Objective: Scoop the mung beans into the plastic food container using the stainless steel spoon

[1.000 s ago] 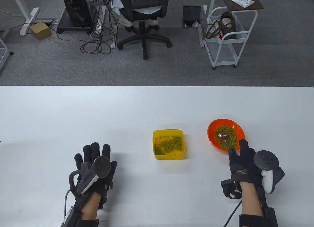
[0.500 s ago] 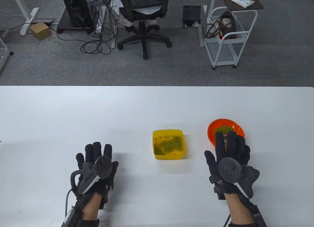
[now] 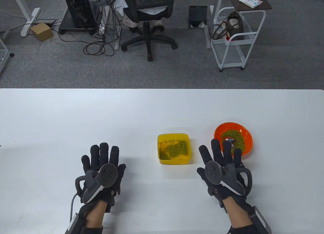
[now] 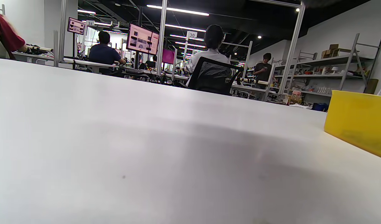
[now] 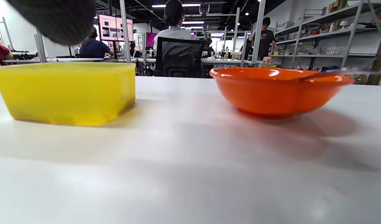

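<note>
A yellow plastic container with mung beans in it sits mid-table; it also shows in the right wrist view and the left wrist view. An orange bowl of mung beans stands to its right, also in the right wrist view. The steel spoon lies in the bowl, its handle over the near rim. My right hand lies flat and open on the table, fingers spread, just short of the bowl, holding nothing. My left hand lies flat and open left of the container.
The white table runs wide around both dishes. Beyond its far edge stand an office chair and a white cart on grey carpet.
My right hand let go of the spoon, which now lies in the bowl, then turned palm down and drew back left to rest flat on the table. My left hand edged slightly right.
</note>
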A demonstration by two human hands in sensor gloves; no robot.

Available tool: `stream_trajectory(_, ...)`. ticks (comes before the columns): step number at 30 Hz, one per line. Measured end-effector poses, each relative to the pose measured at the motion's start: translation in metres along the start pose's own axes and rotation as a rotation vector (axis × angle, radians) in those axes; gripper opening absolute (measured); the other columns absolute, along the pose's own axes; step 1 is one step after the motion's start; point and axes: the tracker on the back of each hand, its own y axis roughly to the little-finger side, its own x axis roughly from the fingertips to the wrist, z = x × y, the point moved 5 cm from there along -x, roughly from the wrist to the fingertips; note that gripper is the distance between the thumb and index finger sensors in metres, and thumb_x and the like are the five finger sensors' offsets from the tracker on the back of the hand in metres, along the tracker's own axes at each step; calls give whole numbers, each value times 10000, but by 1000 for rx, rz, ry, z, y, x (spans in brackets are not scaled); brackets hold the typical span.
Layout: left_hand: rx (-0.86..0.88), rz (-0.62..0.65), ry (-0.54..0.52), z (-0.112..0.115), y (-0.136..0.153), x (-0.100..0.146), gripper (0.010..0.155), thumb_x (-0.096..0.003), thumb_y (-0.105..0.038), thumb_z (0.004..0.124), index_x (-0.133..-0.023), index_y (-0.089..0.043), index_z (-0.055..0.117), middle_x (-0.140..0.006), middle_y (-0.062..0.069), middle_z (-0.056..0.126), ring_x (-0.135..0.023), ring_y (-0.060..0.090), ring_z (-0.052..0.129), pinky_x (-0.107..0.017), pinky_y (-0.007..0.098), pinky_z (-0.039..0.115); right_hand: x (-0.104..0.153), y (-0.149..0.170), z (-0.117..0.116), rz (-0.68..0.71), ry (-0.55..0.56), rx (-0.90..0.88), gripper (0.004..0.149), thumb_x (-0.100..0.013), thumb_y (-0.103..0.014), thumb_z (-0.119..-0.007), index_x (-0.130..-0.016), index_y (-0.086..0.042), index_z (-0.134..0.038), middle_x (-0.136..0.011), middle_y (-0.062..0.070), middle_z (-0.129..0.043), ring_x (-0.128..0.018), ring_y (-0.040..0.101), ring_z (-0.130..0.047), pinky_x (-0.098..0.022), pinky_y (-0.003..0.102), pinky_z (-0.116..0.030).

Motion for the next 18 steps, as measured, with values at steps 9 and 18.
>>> stream_trajectory(9,3,6,1,0,0,0,724,-454,-615,555,-1068,-440,215,-1183,-14,83,-1106,379,122,-740,678,135,0,0,-1,2,7,-2,802,-489,-624,-704,-1084,-426,-205,-1144,-1,25,-1068,437,-7,-694,706,-43)
stream_trajectory(18,-7,14,4,0,-1,1,722,-455,-612,560,-1068,-437,222,-1185,-11,97,-1110,375,140,-740,679,136,0,1,-2,1,-4,-3,794,-491,-619,-704,-1085,-425,-213,-1144,4,19,-1067,440,-20,-696,705,-48)
